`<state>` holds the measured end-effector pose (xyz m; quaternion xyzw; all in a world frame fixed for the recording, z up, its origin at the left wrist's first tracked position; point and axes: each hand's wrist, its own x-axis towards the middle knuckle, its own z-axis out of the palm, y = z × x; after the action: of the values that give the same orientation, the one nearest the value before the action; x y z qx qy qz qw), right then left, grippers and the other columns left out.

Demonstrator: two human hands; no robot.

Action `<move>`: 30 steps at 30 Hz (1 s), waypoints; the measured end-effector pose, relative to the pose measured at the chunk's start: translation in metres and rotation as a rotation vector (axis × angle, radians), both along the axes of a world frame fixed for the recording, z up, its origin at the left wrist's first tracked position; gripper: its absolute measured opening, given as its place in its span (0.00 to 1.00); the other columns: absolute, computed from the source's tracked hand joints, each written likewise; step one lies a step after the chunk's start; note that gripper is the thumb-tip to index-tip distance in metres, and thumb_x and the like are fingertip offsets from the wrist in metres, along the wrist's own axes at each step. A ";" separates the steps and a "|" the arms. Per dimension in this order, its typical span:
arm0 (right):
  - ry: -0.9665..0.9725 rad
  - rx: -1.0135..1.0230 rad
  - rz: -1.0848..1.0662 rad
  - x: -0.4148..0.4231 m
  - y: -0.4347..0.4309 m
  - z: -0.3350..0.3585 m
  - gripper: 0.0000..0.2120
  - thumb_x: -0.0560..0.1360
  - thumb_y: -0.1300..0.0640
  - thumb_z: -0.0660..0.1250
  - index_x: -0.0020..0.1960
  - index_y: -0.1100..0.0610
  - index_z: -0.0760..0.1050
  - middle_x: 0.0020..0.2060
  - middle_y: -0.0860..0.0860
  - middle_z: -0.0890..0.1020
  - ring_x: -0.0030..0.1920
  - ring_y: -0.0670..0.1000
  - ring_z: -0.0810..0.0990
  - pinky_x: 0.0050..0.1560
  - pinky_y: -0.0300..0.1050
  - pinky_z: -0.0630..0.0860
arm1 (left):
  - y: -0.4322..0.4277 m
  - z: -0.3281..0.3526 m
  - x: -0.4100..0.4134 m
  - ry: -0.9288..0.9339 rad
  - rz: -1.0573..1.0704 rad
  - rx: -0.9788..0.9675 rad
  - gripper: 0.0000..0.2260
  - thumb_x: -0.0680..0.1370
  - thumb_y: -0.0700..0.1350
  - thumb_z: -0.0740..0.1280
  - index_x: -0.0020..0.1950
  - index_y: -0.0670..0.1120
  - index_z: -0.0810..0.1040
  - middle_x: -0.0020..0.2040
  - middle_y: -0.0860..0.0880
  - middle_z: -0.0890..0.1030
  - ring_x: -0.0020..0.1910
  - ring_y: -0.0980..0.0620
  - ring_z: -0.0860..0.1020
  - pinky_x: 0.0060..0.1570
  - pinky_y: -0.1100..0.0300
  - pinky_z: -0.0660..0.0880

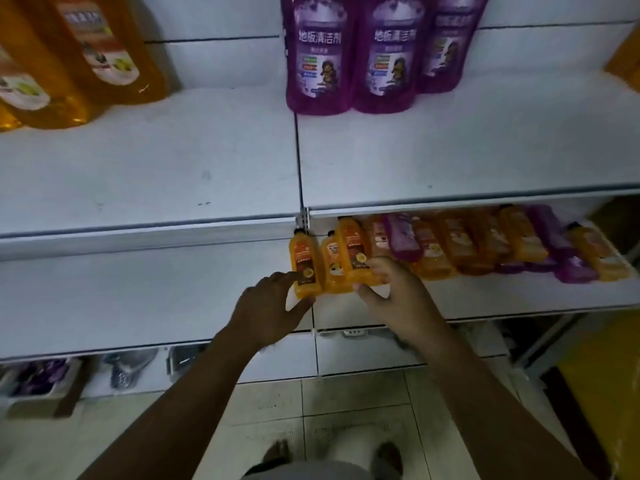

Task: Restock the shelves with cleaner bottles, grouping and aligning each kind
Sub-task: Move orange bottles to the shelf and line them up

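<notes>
On the lower white shelf [138, 299] stand three orange cleaner bottles side by side. My left hand [266, 303] grips the base of the leftmost orange bottle [304, 259]. My right hand [391, 292] pinches the base of the taller orange bottle [355, 251], thumb below and fingers on its right side. A smaller orange bottle [331, 258] stands between them. To the right lies a mixed row of orange and purple bottles [485, 244]. On the upper shelf [450, 150] stand three big purple bottles [360, 53] and big orange bottles [79, 57].
The upper shelf front and the left half of the lower shelf are bare white board. A cardboard box [38, 386] with purple items sits on the floor at the left. A yellow object [609, 393] stands at the right. Tiled floor [346, 410] lies below.
</notes>
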<state>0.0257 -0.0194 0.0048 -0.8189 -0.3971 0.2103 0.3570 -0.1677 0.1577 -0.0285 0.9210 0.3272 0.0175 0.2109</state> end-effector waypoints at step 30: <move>0.806 0.159 -0.473 0.037 0.074 -0.136 0.19 0.76 0.44 0.75 0.58 0.57 0.78 0.43 0.56 0.87 0.34 0.56 0.88 0.31 0.46 0.81 | 0.062 -0.128 0.090 -0.099 0.574 -0.611 0.23 0.79 0.59 0.72 0.61 0.41 0.80 0.52 0.45 0.81 0.49 0.48 0.80 0.49 0.56 0.74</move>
<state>0.0627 0.0547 -0.1317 -0.7100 -0.0443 0.3932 0.5825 -0.0776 0.2193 -0.1566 0.6858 0.5499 0.0219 0.4762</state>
